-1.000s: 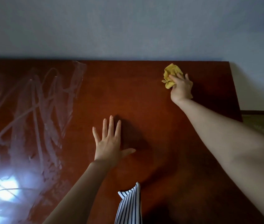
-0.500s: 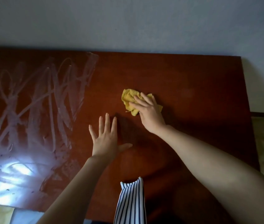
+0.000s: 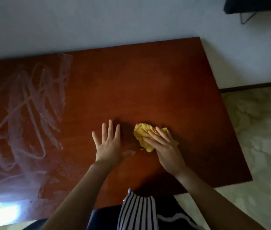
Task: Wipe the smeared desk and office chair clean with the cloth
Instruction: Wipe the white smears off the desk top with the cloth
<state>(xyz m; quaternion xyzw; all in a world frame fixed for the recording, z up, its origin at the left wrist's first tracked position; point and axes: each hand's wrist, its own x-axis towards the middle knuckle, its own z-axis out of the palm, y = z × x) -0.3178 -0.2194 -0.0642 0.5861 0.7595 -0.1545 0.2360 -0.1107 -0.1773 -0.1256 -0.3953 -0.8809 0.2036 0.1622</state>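
Hands: right on cloth | left flat | smears left

the left hand is laid flat, palm down, with the fingers spread and the thumb held out to the right. the right hand is placed just beside it, palm down, fingers stretched forward and pressed on a cloth. both forearms are bare and are extended forward from the bottom edge
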